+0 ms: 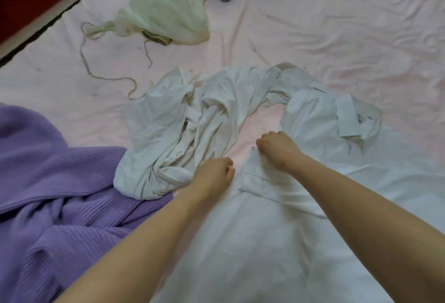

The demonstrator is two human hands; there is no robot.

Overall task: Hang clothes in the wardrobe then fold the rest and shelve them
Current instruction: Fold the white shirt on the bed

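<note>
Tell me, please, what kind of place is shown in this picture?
Most likely a bedroom: a wrinkled pale pink bed sheet covers the surface, and loose clothes lie on it, such as a white collared cotton shirt and a ribbed purple knit garment.

Both bare forearms reach forward, converging. The left hand (213,173) and right hand (277,147) are curled, knuckles up, close together.

Left hand (213,172), right hand (277,146): curled grip pinching white shirt (277,230) on pink bedsheet (313,37); purple garment (48,182) left.
</note>
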